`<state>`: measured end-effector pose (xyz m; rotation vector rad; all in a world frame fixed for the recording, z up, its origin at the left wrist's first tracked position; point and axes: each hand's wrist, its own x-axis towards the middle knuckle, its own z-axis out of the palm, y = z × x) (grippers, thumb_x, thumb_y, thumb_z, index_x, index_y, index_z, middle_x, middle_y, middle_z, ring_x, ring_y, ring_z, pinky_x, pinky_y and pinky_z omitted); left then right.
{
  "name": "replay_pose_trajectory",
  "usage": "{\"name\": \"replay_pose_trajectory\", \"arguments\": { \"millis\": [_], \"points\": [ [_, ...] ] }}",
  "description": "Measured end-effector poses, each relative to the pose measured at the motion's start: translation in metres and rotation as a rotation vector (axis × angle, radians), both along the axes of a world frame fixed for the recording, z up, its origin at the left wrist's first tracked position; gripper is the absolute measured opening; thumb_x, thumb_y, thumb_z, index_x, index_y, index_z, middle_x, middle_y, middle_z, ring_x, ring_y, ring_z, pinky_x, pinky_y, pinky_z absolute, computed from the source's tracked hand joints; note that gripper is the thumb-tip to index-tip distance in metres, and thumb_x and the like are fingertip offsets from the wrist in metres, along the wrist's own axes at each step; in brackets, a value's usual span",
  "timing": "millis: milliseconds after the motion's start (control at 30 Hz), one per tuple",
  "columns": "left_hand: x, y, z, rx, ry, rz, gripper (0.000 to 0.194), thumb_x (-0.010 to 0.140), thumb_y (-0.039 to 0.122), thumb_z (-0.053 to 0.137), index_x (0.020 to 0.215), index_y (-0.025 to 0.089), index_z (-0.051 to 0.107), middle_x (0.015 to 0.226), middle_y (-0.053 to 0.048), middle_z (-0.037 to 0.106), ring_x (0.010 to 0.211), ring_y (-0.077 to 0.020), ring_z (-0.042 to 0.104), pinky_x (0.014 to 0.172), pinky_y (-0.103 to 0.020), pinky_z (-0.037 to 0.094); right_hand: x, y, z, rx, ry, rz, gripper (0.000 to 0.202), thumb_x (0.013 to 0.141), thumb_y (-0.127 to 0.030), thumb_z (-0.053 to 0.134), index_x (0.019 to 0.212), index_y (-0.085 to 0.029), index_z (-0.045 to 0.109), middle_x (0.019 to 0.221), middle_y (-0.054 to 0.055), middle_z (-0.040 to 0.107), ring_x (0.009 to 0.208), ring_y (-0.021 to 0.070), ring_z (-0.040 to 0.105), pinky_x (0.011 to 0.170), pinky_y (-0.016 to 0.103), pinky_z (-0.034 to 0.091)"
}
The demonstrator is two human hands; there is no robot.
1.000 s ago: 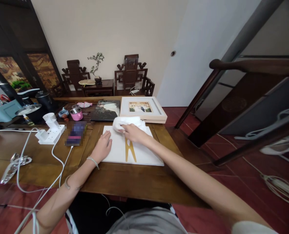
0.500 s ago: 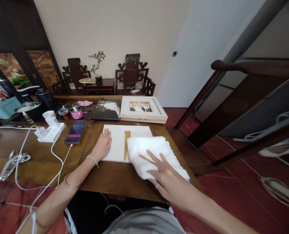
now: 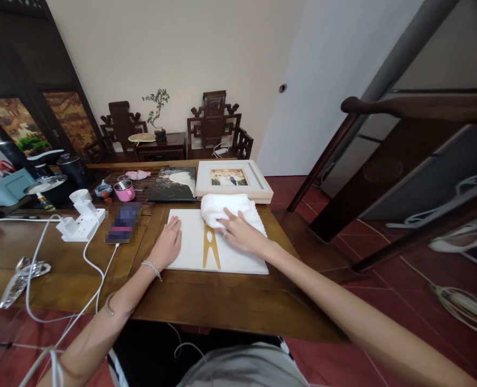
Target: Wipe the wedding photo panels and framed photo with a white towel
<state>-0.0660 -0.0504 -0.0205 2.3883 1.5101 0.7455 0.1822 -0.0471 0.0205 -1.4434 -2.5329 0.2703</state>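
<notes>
A white board [image 3: 190, 250] with a yellow two-legged shape [image 3: 211, 252] on it lies on the wooden table. My left hand [image 3: 168, 243] rests flat on the board's left edge, fingers stretched and holding nothing. Under my right hand [image 3: 238, 231] is a folded white cloth [image 3: 228, 207], pressed on the board's upper right part. The right hand's fingers are spread over the cloth's front side. The cloth hides the top of the yellow shape and reaches the front edge of the white picture frame [image 3: 258, 185].
A dark picture panel [image 3: 173, 184] lies left of the frame. Further left are a pink cup [image 3: 124, 189], a phone [image 3: 123, 223], a white power strip [image 3: 81, 223] with cables and a clear hair claw [image 3: 24, 279]. A wooden chair [image 3: 343, 183] stands right.
My right hand and the cloth have moved away from me and a little left, to the board's far side. The yellow shape's lower legs now show. My left hand has stayed in place.
</notes>
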Motion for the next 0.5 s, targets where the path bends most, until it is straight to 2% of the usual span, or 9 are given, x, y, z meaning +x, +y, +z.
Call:
{"name": "replay_pose_trajectory", "arguments": {
  "millis": [100, 267, 333, 400, 500],
  "points": [
    [0.001, -0.001, 0.001, -0.006, 0.002, 0.006, 0.042, 0.094, 0.021, 0.029, 0.129, 0.008, 0.049, 0.146, -0.020, 0.040, 0.141, -0.0261, 0.028, 0.114, -0.049, 0.028, -0.003, -0.030, 0.000, 0.004, 0.012, 0.029, 0.035, 0.097, -0.020, 0.033, 0.117, -0.012, 0.060, 0.133, 0.018, 0.054, 0.142, 0.0309, 0.018, 0.109, 0.061, 0.021],
    [0.002, -0.002, 0.001, -0.002, -0.001, 0.008, 0.041, 0.094, 0.021, 0.031, 0.129, 0.009, 0.048, 0.146, -0.020, 0.040, 0.141, -0.0262, 0.028, 0.114, -0.050, 0.027, 0.000, -0.118, 0.004, 0.028, 0.087, 0.162, 0.031, 0.087, -0.010, 0.041, 0.100, -0.017, 0.068, 0.148, 0.012, 0.040, 0.142, 0.0326, 0.017, 0.112, 0.062, 0.019],
    [0.002, -0.002, 0.002, -0.006, -0.002, 0.008, 0.041, 0.094, 0.021, 0.031, 0.129, 0.008, 0.049, 0.146, -0.021, 0.040, 0.142, -0.0266, 0.028, 0.114, -0.050, 0.027, 0.002, -0.143, 0.007, 0.010, 0.074, 0.233, 0.030, 0.084, -0.008, 0.042, 0.094, -0.017, 0.069, 0.150, 0.009, 0.037, 0.143, 0.0324, 0.014, 0.113, 0.063, 0.017],
    [0.002, -0.002, 0.002, -0.014, 0.003, 0.010, 0.041, 0.094, 0.021, 0.031, 0.128, 0.007, 0.049, 0.146, -0.022, 0.039, 0.142, -0.0270, 0.027, 0.114, -0.050, 0.026, 0.003, -0.153, 0.011, -0.016, 0.054, 0.271, 0.030, 0.083, -0.007, 0.043, 0.092, -0.017, 0.069, 0.151, 0.009, 0.036, 0.143, 0.0324, 0.012, 0.113, 0.062, 0.017],
    [0.002, -0.003, 0.004, -0.022, 0.020, 0.010, 0.042, 0.094, 0.021, 0.030, 0.128, 0.005, 0.049, 0.146, -0.022, 0.039, 0.142, -0.0268, 0.027, 0.115, -0.048, 0.026, 0.003, -0.137, 0.015, -0.054, 0.037, 0.251, 0.031, 0.087, -0.009, 0.040, 0.099, -0.016, 0.068, 0.148, 0.013, 0.039, 0.142, 0.0324, 0.017, 0.112, 0.060, 0.023]
  ]
}}
